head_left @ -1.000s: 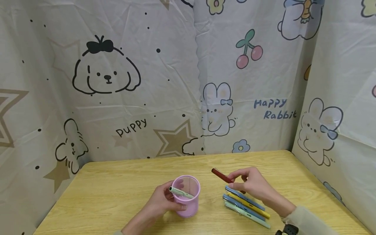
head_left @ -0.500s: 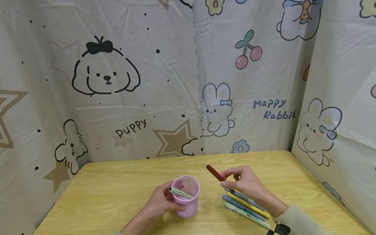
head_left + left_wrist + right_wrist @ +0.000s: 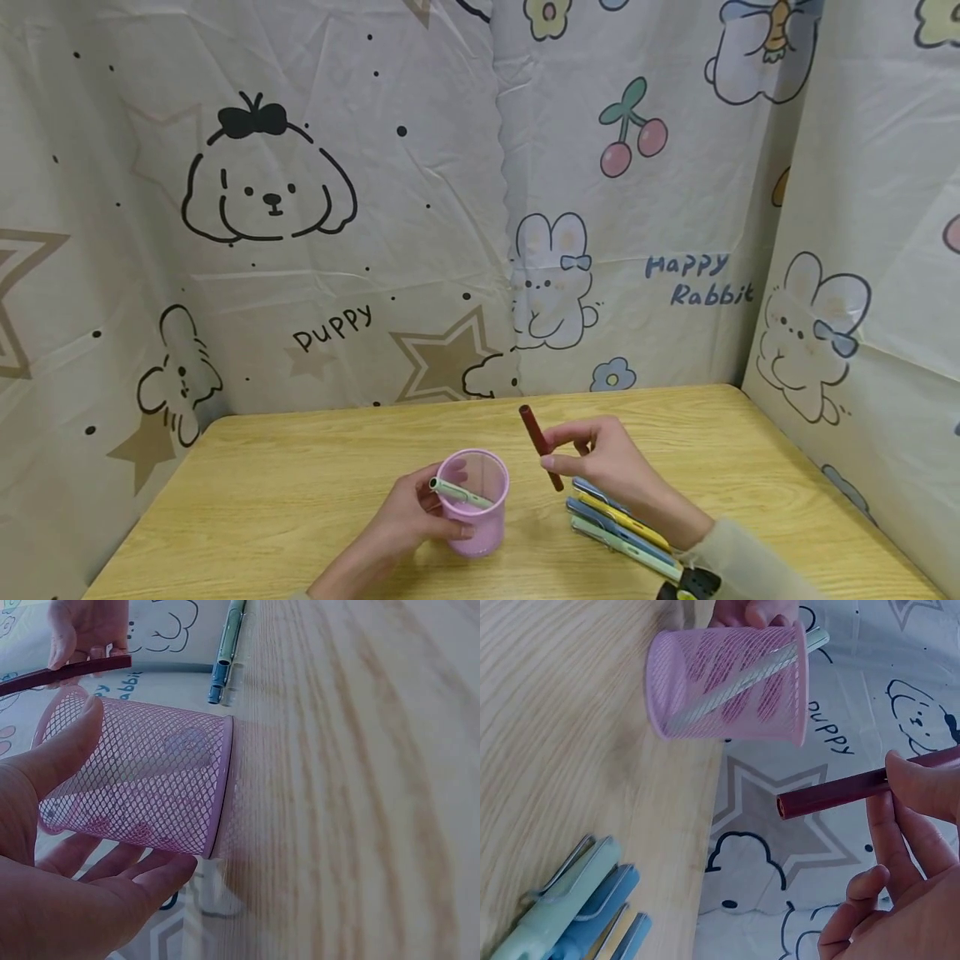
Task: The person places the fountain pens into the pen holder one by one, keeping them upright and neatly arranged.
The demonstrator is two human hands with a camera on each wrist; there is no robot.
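A pink mesh pen cup [image 3: 480, 532] stands upright on the table. My left hand [image 3: 408, 512] grips it from the left, thumb in front and fingers around the back, as the left wrist view also shows. Inside leans a light green pen [image 3: 742, 675], its end poking over the rim. To the right of the cup and above the tabletop, my right hand [image 3: 600, 458] pinches a dark red pen [image 3: 534, 429] between thumb and fingers. The pen is tilted steeply, its upper end leaning left. In the right wrist view the other fingers curl loosely below it.
Right of the cup several pens lie side by side on the wooden table [image 3: 315, 483]: a light green pen [image 3: 622, 546], a yellow pen [image 3: 626, 517] and blue ones, partly under my right forearm. A patterned cloth [image 3: 420, 208] hangs behind the table and along its sides.
My right hand has moved left and slightly up from over the pens, bringing the red pen closer to the cup and turning it steeper. The left hand and the cup stay in place.
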